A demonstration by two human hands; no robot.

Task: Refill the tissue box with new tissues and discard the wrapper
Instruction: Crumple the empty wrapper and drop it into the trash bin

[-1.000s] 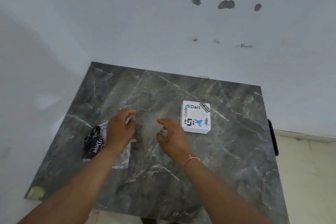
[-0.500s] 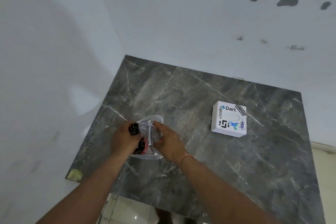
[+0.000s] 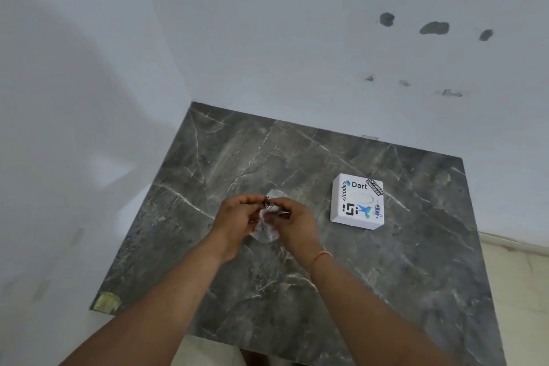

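A white square tissue box with stickers on its lid lies on the dark marble table, right of my hands. A crumpled clear plastic wrapper with black print is bunched between my hands above the table's middle. My left hand and my right hand both grip it, fingertips meeting at its top. Much of the wrapper is hidden behind my fingers. The oval opening in the box lid shows white.
White walls meet in a corner behind the table. The table's left edge runs close to the left wall, with a yellowish patch at its near left corner. Pale floor shows to the right.
My left hand lifted the wrapper from the table's left side, my right hand joined it, and both have squeezed it into a smaller bundle. The view has shifted left.
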